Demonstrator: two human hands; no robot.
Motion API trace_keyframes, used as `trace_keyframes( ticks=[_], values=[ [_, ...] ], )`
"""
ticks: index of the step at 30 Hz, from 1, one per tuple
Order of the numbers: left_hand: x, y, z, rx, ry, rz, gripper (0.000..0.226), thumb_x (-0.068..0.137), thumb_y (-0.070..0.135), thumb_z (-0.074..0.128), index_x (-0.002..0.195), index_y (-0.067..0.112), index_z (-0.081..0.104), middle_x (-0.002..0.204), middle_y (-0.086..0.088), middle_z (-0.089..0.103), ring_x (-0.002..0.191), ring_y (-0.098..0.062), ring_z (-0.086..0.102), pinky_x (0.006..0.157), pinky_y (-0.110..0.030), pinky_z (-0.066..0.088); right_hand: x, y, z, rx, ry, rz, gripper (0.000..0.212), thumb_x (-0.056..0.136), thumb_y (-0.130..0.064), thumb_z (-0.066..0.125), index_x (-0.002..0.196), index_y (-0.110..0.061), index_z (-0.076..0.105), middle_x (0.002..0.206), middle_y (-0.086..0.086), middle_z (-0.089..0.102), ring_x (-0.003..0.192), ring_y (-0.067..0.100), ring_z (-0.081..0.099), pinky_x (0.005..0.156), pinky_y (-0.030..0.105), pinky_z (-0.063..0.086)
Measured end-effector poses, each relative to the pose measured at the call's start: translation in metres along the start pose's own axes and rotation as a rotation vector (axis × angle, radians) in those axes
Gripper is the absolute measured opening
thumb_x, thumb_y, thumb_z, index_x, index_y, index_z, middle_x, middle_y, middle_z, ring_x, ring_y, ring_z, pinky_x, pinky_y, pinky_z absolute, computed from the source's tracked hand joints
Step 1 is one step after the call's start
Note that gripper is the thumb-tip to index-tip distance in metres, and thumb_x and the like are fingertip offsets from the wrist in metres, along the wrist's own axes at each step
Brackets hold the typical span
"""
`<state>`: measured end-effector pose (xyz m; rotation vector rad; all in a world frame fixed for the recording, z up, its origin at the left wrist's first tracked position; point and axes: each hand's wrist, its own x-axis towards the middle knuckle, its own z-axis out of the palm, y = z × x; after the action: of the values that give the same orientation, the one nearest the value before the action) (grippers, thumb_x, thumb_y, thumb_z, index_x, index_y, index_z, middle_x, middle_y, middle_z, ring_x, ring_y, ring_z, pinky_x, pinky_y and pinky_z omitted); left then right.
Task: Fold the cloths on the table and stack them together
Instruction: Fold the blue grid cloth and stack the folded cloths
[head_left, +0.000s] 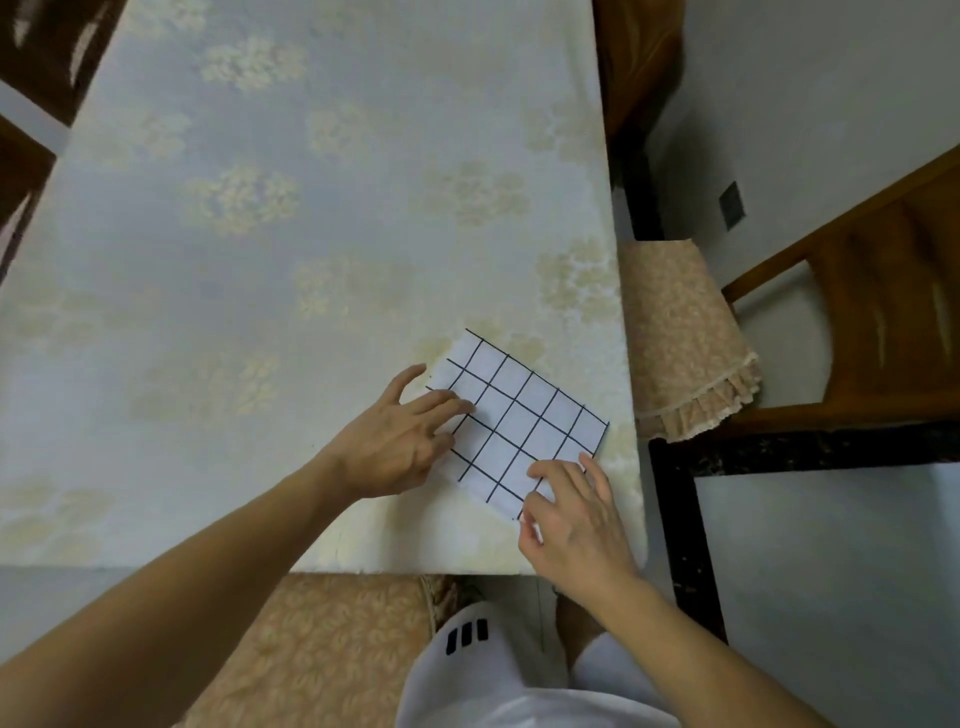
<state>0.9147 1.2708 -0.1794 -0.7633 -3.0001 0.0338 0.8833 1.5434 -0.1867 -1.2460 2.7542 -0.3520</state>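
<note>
While we look down from the head view, we see a white folded cloth with a black grid pattern lying flat on the table covered in a pale floral tablecloth, close to the table's near right corner and turned at an angle to its edges. We find the left hand resting on the left edge of the cloth, its fingers spread slightly apart and pressing flat on the fabric, with the thumb lifted clear toward the far side. We see the right hand at the near corner of the cloth, its fingertips laid on the fabric and slightly apart; whether its thumb pinches the cloth edge from below we cannot tell, though a small sliver of white shows beside the thumb. Both bare forearms reach in from the near side. We notice layered edges along the left and near sides of the cloth, which suggests more than one layer of fabric. To the right of the table stands a wooden chair with a beige floral frilled seat cover, just beside the table edge. Nearest us we see another beige floral seat cushion and white shorts with three black stripes
</note>
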Motion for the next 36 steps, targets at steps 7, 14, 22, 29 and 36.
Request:
trace_keyframes(
  ticks=[7,14,22,29,36],
  values=[
    [-0.004,0.000,0.008,0.001,-0.019,-0.031,0.023,0.084,0.017,0.046,0.071,0.016,0.064,0.134,-0.011,0.057,0.125,-0.026,0.053,0.115,-0.064,0.020,0.000,-0.001,0.013,-0.017,-0.078,0.027,0.007,0.075,-0.026,0.066,0.072,-0.019,0.068,0.116,0.001,0.060,0.113,0.020,0.057,0.116,0.052,0.028],
    [-0.004,-0.001,0.011,0.000,-0.051,-0.053,0.019,0.084,0.020,0.049,0.076,0.017,0.066,0.137,-0.011,0.055,0.127,-0.027,0.052,0.114,-0.065,0.019,0.001,0.001,0.017,-0.009,-0.041,0.048,0.012,0.078,-0.026,0.061,0.074,-0.018,0.068,0.114,0.003,0.060,0.110,0.021,0.056,0.113,0.054,0.032],
    [0.002,-0.006,0.005,-0.067,-0.124,-0.054,0.025,0.079,0.039,0.062,0.082,0.015,0.069,0.133,-0.011,0.059,0.124,-0.026,0.055,0.112,-0.064,0.026,0.002,0.003,0.010,0.008,-0.069,0.101,0.025,0.077,-0.039,0.059,0.080,-0.017,0.070,0.112,0.003,0.061,0.108,0.021,0.057,0.108,0.053,0.038],
    [0.058,-0.007,0.013,-0.067,-0.081,-0.161,0.062,0.100,0.041,0.034,0.153,0.009,0.032,0.162,-0.012,0.024,0.150,-0.027,0.022,0.122,-0.050,0.019,0.058,0.013,0.007,-0.005,0.043,0.250,0.062,0.098,-0.040,0.038,0.146,-0.002,0.044,0.154,0.016,0.040,0.144,0.030,0.037,0.118,0.044,0.030],
    [0.086,-0.013,0.055,-0.120,-0.152,-0.205,0.065,0.105,0.044,0.018,0.158,0.008,0.005,0.166,-0.010,0.001,0.154,-0.023,0.000,0.123,-0.046,0.017,0.088,0.030,0.041,-0.066,-0.081,0.313,0.075,0.102,-0.051,0.027,0.157,-0.002,0.016,0.166,0.015,0.011,0.154,0.028,0.009,0.122,0.043,0.014]
  ],
)
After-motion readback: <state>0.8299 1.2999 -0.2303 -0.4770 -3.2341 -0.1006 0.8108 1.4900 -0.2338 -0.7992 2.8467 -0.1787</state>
